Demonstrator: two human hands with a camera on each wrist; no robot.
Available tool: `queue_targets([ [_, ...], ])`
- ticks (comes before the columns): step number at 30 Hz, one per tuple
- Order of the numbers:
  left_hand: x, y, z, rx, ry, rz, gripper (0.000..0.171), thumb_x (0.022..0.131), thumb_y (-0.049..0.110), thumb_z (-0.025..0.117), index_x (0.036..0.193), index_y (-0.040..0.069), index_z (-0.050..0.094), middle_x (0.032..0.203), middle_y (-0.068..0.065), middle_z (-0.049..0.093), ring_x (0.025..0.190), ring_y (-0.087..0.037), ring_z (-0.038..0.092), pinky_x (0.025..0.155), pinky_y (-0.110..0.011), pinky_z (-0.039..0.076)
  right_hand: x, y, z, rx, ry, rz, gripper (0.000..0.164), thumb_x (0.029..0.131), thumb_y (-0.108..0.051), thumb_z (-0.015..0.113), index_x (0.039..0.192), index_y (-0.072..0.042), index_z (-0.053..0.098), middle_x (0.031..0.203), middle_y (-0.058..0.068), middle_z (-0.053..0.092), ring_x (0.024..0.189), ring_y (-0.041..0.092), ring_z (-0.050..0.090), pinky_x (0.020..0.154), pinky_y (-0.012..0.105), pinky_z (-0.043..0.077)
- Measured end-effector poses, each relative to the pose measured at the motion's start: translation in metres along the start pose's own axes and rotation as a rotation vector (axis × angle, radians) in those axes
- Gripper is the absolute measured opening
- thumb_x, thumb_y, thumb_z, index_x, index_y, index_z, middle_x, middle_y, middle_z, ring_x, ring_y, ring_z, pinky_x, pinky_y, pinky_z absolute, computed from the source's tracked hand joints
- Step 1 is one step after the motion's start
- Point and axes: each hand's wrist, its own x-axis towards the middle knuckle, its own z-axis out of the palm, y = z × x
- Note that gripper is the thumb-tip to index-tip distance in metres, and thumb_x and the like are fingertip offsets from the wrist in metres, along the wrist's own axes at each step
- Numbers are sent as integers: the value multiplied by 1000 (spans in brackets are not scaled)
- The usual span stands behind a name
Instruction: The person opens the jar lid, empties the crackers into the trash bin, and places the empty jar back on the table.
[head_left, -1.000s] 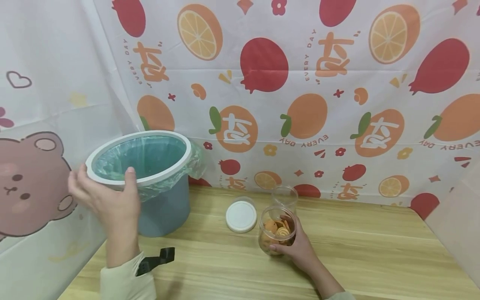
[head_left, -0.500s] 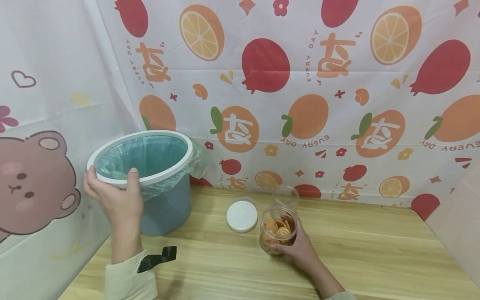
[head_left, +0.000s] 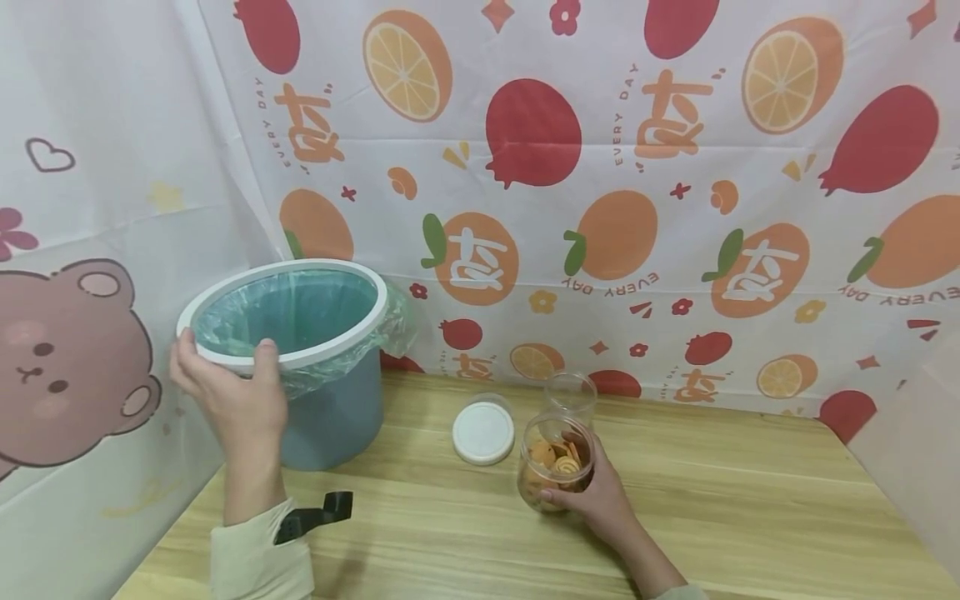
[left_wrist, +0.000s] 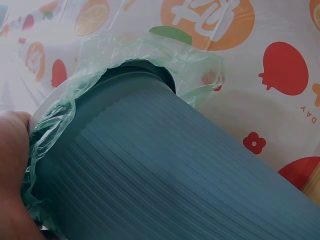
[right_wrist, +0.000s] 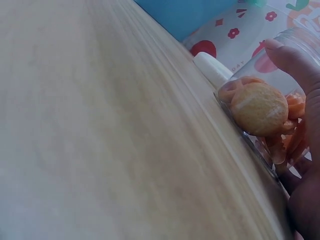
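Observation:
A blue-grey trash can (head_left: 333, 417), lined with a thin green plastic bag (head_left: 225, 325), stands at the left with a white ring (head_left: 341, 346) around its top. My left hand (head_left: 240, 408) grips the front of this rim, thumb over the ring. Ribbed wall of the can (left_wrist: 150, 155) fills much of the left wrist view. On the table my right hand (head_left: 600, 500) holds a clear lidless jar (head_left: 528, 492), its thumb and fingers around the side. Inside are several cookies (right_wrist: 260, 108), round and swirled ones among them.
A round white lid (head_left: 483, 433) lies left of the jar, with a clear edge showing behind it. Another clear container (head_left: 570, 390) stands behind the jar. Fruit-printed cloth (head_left: 525, 233) hangs behind the wooden table (head_left: 712, 517); a bear-printed cloth (head_left: 67, 358) hangs at left.
My left hand has shifted slightly right on the rim, mostly early on, along with a small drift of the view. My right hand and the jar have stayed put.

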Motion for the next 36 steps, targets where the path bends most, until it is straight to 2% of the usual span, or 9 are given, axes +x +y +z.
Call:
queue_targets([
  [4, 2, -1, -1, 7, 0, -7, 80, 90, 29, 59, 159, 19, 20, 164, -4, 14, 151, -21, 22, 125, -34, 17, -3, -3, 2, -7, 32, -18, 104, 65, -22, 96, 152, -32, 38, 151, 10, 51, 142, 23, 46, 108, 12, 33],
  [9, 1, -4, 1, 11, 12, 16, 85, 89, 29, 60, 161, 16, 17, 164, -6, 17, 150, -23, 24, 124, -34, 19, -7, -10, 2, 54, 56, -40, 101, 68, -13, 93, 152, -22, 40, 148, 16, 52, 141, 30, 47, 106, 10, 35],
  [14, 1, -4, 1, 1, 21, 22, 85, 90, 30, 59, 161, 15, 15, 164, -5, 16, 150, -21, 24, 124, -33, 19, -9, -29, 3, -48, 46, -38, 103, 61, -25, 98, 149, -31, 43, 146, 0, 56, 135, 21, 52, 109, 20, 39],
  [16, 0, -3, 1, 3, 25, 23, 84, 90, 31, 58, 161, 16, 15, 164, -5, 16, 150, -21, 24, 124, -34, 19, -9, -40, 3, -100, 38, -66, 105, 59, -32, 99, 147, -35, 43, 144, -6, 57, 135, 19, 53, 110, 27, 42],
  [18, 0, -3, 1, 2, 30, 24, 84, 90, 30, 58, 161, 15, 16, 164, -6, 17, 150, -21, 24, 124, -34, 19, -9, -52, 3, -138, 38, -115, 106, 58, -36, 99, 148, -34, 43, 144, -7, 58, 133, 19, 55, 109, 35, 45],
  [20, 0, -3, 1, -3, 33, 20, 84, 90, 29, 58, 161, 15, 16, 164, -6, 16, 150, -21, 25, 124, -33, 19, -8, -65, 3, -154, 36, -150, 106, 57, -39, 99, 148, -36, 43, 143, -7, 58, 132, 19, 56, 108, 37, 46],
  [23, -1, -5, 0, -11, 40, 7, 84, 90, 28, 58, 161, 16, 16, 164, -5, 16, 150, -19, 25, 124, -32, 19, -5, -87, 2, -166, 17, -206, 105, 58, -39, 98, 148, -32, 43, 143, -4, 59, 132, 20, 57, 108, 41, 47],
  [28, -1, -6, 0, 0, 46, 12, 84, 90, 28, 58, 161, 16, 16, 165, -4, 17, 150, -18, 25, 124, -31, 19, 6, -128, -1, -153, -32, -246, 103, 60, -35, 98, 148, -30, 44, 142, -4, 58, 133, 20, 55, 110, 50, 44],
  [36, -1, -5, 5, -14, 56, 22, 83, 89, 26, 56, 161, 16, 17, 164, -4, 17, 149, -17, 24, 124, -31, 19, 33, -181, -4, -193, -60, -306, 103, 63, -34, 97, 150, -26, 42, 142, -4, 57, 133, 20, 53, 109, 51, 45],
])
